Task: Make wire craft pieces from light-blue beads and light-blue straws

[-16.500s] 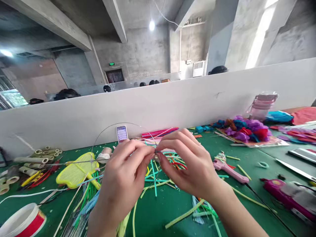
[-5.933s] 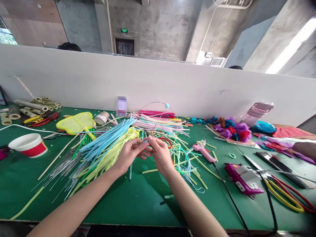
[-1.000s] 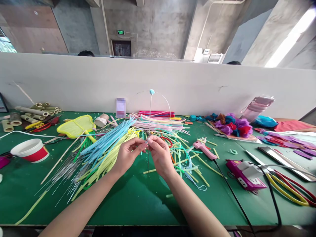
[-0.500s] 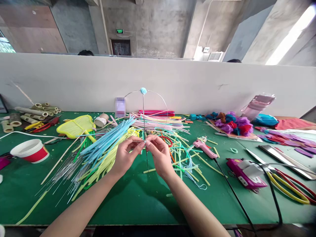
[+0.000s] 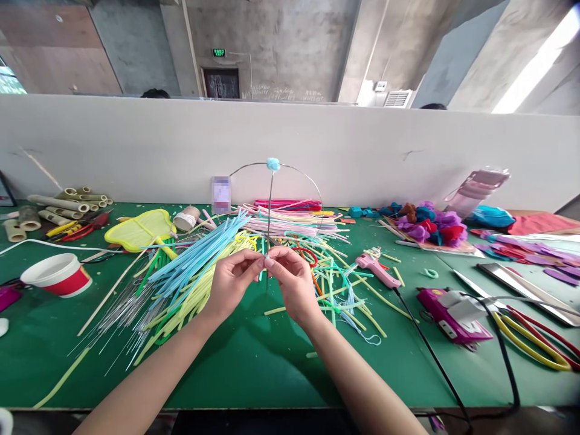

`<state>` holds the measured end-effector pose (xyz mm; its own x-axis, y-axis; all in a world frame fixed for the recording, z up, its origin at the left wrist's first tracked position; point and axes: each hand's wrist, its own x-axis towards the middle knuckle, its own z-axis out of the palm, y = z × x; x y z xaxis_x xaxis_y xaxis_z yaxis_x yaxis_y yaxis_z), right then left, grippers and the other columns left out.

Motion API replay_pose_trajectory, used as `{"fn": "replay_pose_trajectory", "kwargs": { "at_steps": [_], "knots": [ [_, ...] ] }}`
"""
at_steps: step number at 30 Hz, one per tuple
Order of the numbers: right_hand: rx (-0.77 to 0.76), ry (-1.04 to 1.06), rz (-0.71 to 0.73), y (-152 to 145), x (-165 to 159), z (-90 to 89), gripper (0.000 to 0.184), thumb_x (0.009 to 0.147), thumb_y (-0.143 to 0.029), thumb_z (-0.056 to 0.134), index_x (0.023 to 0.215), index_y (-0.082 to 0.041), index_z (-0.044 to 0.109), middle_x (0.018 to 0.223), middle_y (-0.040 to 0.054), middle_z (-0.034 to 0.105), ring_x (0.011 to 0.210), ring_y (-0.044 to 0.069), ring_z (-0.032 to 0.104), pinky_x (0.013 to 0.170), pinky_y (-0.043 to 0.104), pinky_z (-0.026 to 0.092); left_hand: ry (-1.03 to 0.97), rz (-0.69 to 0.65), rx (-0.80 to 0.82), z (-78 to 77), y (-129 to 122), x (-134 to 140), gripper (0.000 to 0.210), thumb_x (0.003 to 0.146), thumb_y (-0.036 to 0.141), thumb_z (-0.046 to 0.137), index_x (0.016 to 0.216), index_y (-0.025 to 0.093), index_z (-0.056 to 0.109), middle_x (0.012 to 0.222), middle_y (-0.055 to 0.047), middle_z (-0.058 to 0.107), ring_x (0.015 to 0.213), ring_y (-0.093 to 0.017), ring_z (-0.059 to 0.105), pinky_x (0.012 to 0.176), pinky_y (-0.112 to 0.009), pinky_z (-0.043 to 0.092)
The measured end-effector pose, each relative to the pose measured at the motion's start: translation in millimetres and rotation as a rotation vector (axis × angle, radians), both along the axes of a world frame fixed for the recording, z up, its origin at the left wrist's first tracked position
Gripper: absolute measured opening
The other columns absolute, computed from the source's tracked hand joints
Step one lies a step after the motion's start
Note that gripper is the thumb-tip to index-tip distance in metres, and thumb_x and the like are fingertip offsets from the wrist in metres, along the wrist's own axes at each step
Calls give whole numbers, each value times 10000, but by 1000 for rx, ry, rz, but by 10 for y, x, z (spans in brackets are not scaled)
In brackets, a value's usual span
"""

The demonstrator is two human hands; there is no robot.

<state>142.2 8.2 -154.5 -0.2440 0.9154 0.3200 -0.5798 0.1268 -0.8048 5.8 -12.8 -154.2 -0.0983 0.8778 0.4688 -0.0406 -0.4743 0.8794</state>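
Note:
A thin wire frame (image 5: pixel 270 205) stands upright between my hands, with curved wires arching out to both sides from its top. A light blue pompom (image 5: pixel 273 164) sits where the wires meet. My left hand (image 5: pixel 234 279) pinches the lower part of the frame, thumb and forefinger together. Opposite it, my right hand (image 5: pixel 292 281) pinches the same spot, and the fingertips of both hands meet. The exact joint under the fingers is hidden. Below and left of the hands lie blue pipe cleaners (image 5: pixel 199 251) and yellow pipe cleaners (image 5: pixel 197 293).
On the left are a paper cup (image 5: pixel 57 277), bamboo pieces (image 5: pixel 58 208) and a yellow wing-shaped piece (image 5: pixel 140 231). A pink glue gun (image 5: pixel 378 270), a magenta power strip (image 5: pixel 453 317) and scissors (image 5: pixel 528 341) lie right. A white partition (image 5: pixel 385 139) stands behind.
The pompom and the top of the wire frame have shifted slightly right. Both hands keep their pinch in nearly the same place.

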Motion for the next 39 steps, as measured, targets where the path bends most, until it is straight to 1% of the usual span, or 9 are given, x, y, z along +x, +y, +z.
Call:
{"fn": "replay_pose_trajectory", "kwargs": {
  "at_steps": [7, 12, 19, 23, 25, 27, 31, 35, 39],
  "knots": [
    [3, -9, -20, 3, 2, -11, 132, 768, -266, 822, 862, -226, 739, 843, -19, 652, 754, 119, 564, 689, 244, 449, -42, -12, -33, 1, -3, 24, 136, 836, 320, 774, 828, 187, 746, 578, 33, 593, 509, -81, 503, 460, -184, 388],
    [1, -3, -10, 8, 3, -16, 130, 771, -263, 821, 861, -224, 736, 832, -23, 650, 728, 112, 558, 687, 243, 452, -29, -21, -50, 10, -23, 25, 153, 849, 329, 762, 832, 178, 739, 581, 26, 592, 515, -85, 508, 467, -191, 397],
    [1, 2, -3, 2, 38, 21, 108, 787, -254, 810, 854, -226, 730, 813, -24, 656, 736, 114, 574, 688, 231, 454, 60, -54, 3, 30, -74, 27, 131, 906, 317, 696, 923, 192, 732, 665, 13, 611, 580, -101, 544, 516, -207, 426],
    [3, 19, -12, 10, 68, 36, 106, 783, -234, 808, 851, -227, 727, 811, -29, 645, 737, 107, 561, 695, 223, 452, 171, -9, 26, 41, -63, 21, 127, 904, 315, 697, 926, 193, 726, 786, -10, 660, 656, -122, 594, 589, -231, 469],
    [1, 28, -6, 8, 79, 42, 113, 775, -228, 813, 846, -222, 724, 815, -29, 635, 727, 101, 551, 687, 219, 445, 246, 47, 63, 33, -40, -6, 117, 911, 309, 688, 907, 197, 721, 826, -18, 675, 707, -138, 616, 635, -245, 482],
    [-8, 25, 23, -1, 84, 52, 123, 770, -236, 817, 841, -214, 720, 813, -29, 622, 682, 91, 536, 650, 219, 432, 316, 103, 135, 24, -11, -44, 95, 918, 287, 680, 902, 202, 719, 849, -22, 687, 763, -152, 633, 678, -255, 487],
    [-39, 14, 114, -37, 79, 86, 141, 770, -272, 814, 827, -202, 706, 779, -29, 606, 602, 91, 553, 587, 235, 424, 385, 141, 295, 30, 37, -114, 50, 920, 234, 673, 903, 207, 712, 857, -21, 700, 815, -162, 649, 753, -274, 497],
    [-53, 13, 153, -59, 75, 108, 146, 768, -283, 813, 812, -205, 697, 715, -38, 588, 558, 91, 558, 553, 232, 434, 423, 159, 345, 67, 43, -149, 42, 923, 206, 664, 900, 207, 699, 852, -19, 698, 825, -164, 649, 780, -285, 491],
    [-55, 10, 120, -44, 79, 105, 169, 759, -307, 822, 805, -205, 695, 722, -43, 589, 523, 77, 535, 517, 227, 436, 441, 170, 377, 81, 24, -155, 38, 913, 189, 671, 887, 207, 690, 846, -19, 690, 817, -165, 636, 779, -290, 482]
  ]
}}
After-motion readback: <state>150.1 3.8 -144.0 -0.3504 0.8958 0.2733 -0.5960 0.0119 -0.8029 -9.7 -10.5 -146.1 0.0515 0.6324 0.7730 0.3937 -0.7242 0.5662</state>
